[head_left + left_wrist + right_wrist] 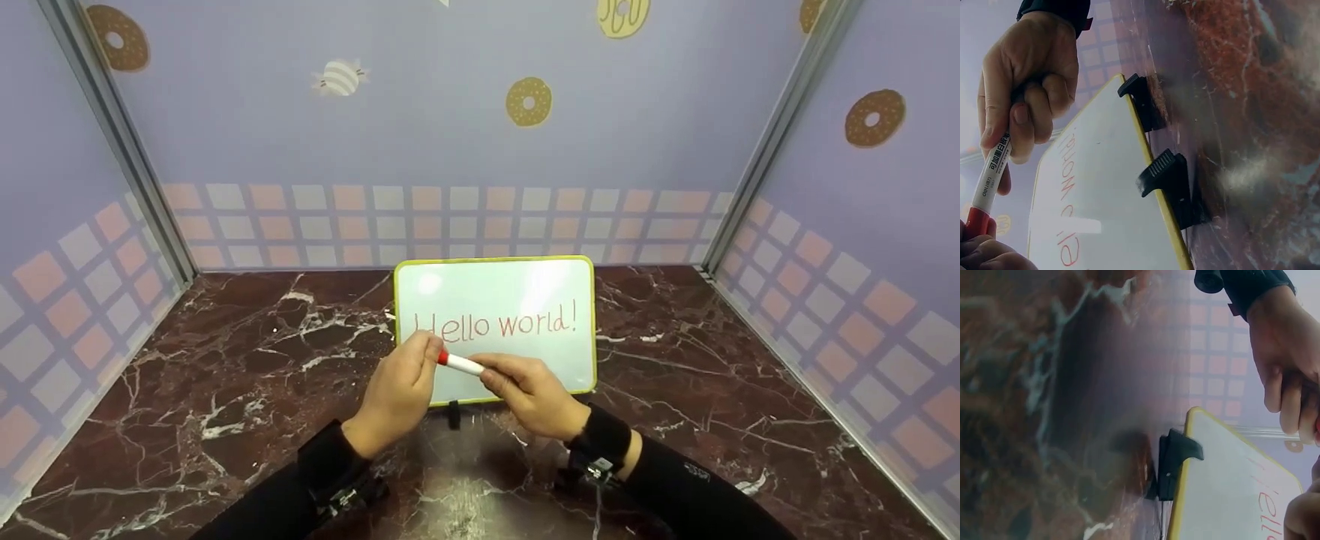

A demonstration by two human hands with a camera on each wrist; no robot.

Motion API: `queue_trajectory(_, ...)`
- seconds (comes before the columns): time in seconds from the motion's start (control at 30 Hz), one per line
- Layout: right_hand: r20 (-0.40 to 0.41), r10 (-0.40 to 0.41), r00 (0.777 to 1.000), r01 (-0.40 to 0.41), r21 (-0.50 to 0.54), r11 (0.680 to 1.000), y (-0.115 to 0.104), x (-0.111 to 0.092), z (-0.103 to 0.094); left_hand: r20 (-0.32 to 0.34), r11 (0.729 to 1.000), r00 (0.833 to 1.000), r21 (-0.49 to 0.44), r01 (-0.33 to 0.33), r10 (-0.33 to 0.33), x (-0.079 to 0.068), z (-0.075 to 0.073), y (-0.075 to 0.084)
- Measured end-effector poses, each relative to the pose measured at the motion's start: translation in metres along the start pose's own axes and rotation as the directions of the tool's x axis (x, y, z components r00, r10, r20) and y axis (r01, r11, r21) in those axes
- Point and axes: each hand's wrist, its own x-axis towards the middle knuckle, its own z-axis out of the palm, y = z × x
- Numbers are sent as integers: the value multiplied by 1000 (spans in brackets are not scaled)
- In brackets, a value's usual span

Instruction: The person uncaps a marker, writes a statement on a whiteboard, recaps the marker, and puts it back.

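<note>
A white marker (465,364) with a red cap (443,357) is held level between my two hands, in front of the whiteboard. My left hand (401,384) pinches the red-capped end. Thumb and fingers of my right hand (538,395) grip the white barrel, whose far end is hidden in that hand. In the left wrist view, the marker (987,183) shows dark lettering, with the cap against the barrel. Behind the hands a yellow-framed whiteboard (517,289) stands tilted back, bearing "Hello world!" in red; my left hand overlaps the first letter.
Black clip feet (1171,188) support the board's lower edge on the dark red marbled tabletop (247,420). Purple walls (435,150) with checks and sweets printed on them enclose the table at the back and both sides. Metal posts (112,135) mark the corners.
</note>
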Motion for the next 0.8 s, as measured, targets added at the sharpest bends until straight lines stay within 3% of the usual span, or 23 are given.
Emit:
queue_trajectory(0.47, 63, 134, 989, -139, 71, 988, -3, 0, -6, 34, 999, 998, -10, 43, -43, -1, 5, -1)
queue_trajectory(0.57, 74, 130, 989, -134, 63, 989, -3, 0, -7, 40, 999, 999, -15, 33, -33, 0, 3, -2)
queue_trajectory(0.63, 82, 92, 992, -93, 7, 996, -3, 1, -7, 49, 1000, 999, -7, 15, -14, 2, 1, -2)
queue_trajectory(0.7, 95, 27, 995, -16, -116, 993, -2, 1, -7, 62, 1000, 998, 4, -17, 17, 3, -2, -2)
queue_trajectory(0.73, 104, -15, 994, 36, -198, 980, -1, 1, -7, 71, 999, 997, 13, -36, 35, 4, -4, -2)
queue_trajectory(0.8, 119, -100, 988, 137, -371, 919, 0, 1, -6, 89, 997, 994, 38, -66, 63, 5, -6, -3)
